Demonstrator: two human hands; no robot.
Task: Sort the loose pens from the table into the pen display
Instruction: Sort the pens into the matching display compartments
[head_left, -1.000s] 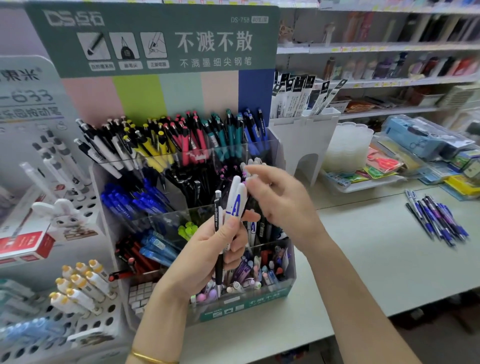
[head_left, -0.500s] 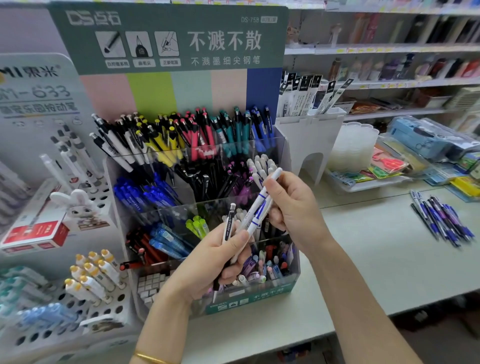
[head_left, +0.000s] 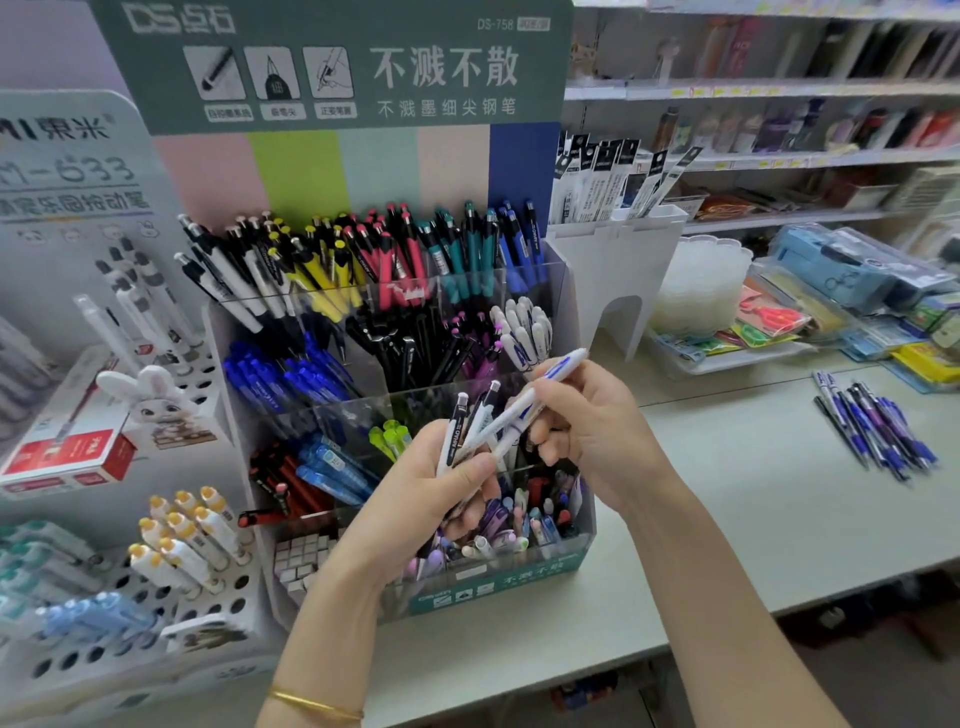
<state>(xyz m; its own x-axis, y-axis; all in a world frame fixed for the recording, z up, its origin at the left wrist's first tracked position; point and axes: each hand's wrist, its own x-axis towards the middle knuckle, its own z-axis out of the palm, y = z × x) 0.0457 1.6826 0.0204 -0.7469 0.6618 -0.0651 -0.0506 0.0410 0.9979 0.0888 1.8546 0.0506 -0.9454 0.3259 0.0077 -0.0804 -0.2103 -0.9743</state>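
at a shop counter, a person's left hand (head_left: 431, 488) grips a small bunch of pens (head_left: 453, 428) in front of the pen display (head_left: 498, 584), thumb clamped across them. the right hand (head_left: 589, 423) pinches a white pen with blue markings (head_left: 558, 371), tilted just above the bunch. the display's green header card (head_left: 332, 62) reads "ds-758" and "不溅不散". more loose pens (head_left: 878, 431) lie well apart on the pale table (head_left: 727, 530). print on the held pens is too blurred to read.

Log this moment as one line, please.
left hand: grips white and black pens | right hand: pinches white blue-printed pen | loose blue pens: on pale table, right
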